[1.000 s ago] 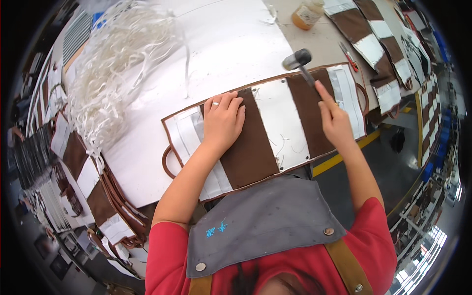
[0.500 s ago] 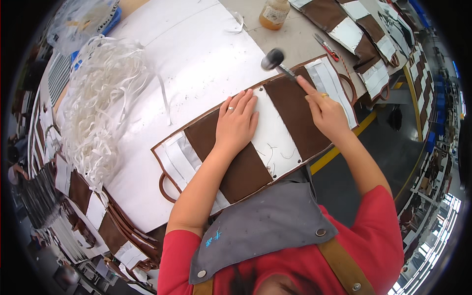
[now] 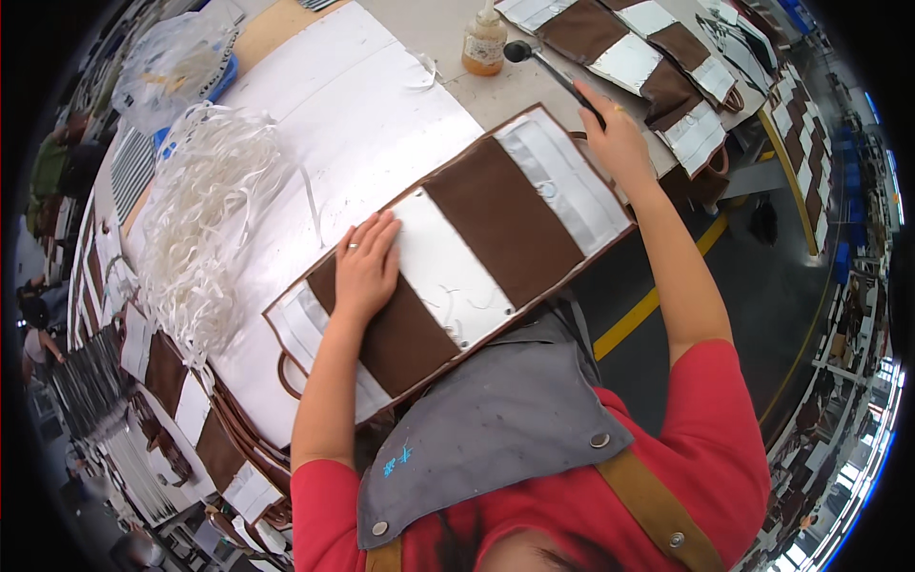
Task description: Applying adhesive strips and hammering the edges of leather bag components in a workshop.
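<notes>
A long brown and white bag panel [image 3: 505,214] lies slantwise on the table in front of me, with small dark studs along its white middle band and loose threads near the lower end. My left hand [image 3: 365,276] rests flat on its left brown section, fingers stretched toward the far edge beside the white band. Above the panel's far right edge, my right hand [image 3: 618,143] grips the dark handle of a hammer [image 3: 553,71]. The round black hammer head points left, close to the bottle. A brown loop handle [image 3: 289,377] sticks out at the panel's left end.
Left of the panel sits a heap of white ribbon [image 3: 200,229], with a plastic bag [image 3: 172,71] behind it. A glass bottle of amber liquid [image 3: 484,46] stands at the back. More brown and white panels [image 3: 620,57] lie far right; others [image 3: 167,372] are stacked at lower left.
My right hand has carried the hammer away from the panel, toward the bottle. The panel has shifted left, and my left hand with it. The whole view has also moved a little.
</notes>
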The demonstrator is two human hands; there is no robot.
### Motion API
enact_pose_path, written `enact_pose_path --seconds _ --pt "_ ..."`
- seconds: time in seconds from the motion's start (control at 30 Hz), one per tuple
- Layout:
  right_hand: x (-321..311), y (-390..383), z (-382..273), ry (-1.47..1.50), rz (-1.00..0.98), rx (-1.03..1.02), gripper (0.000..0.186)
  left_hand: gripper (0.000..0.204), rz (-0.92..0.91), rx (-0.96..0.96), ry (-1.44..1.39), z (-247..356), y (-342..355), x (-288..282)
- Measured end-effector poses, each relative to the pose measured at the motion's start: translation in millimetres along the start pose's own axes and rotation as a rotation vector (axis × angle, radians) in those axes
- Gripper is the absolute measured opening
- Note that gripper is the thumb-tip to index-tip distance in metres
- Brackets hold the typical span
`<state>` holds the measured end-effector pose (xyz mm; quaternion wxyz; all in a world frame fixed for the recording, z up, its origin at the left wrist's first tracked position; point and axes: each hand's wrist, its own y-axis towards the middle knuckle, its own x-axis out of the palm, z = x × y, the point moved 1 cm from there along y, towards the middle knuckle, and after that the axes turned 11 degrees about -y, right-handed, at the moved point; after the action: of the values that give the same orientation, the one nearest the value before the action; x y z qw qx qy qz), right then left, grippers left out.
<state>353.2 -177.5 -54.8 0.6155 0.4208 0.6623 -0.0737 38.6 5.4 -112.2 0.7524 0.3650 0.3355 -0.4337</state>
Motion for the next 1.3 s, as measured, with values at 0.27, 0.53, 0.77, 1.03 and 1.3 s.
enact_pose_path --seconds 0.27,0.53,0.77,1.03,1.3 --pt "29 3 26 0.273 -0.372 0.014 0.032 0.031 0.168 -0.313 0.129 -55 -45 -48" --pt "30 -10 23 0.351 -0.711 -0.008 0.021 0.035 -0.278 -0.726 -0.215 -66 -69 -104" --pt "-51 19 -18 0.655 -0.757 0.077 0.016 0.026 -0.071 -0.821 -0.409 2 -137 -161" --pt "-62 102 -98 0.811 -0.489 -0.241 0.013 0.014 0.591 -0.626 -0.14 80 -201 -207" --pt "-55 106 -62 1.065 -0.229 -0.398 0.024 0.023 0.587 -0.246 0.58 165 -198 -216"
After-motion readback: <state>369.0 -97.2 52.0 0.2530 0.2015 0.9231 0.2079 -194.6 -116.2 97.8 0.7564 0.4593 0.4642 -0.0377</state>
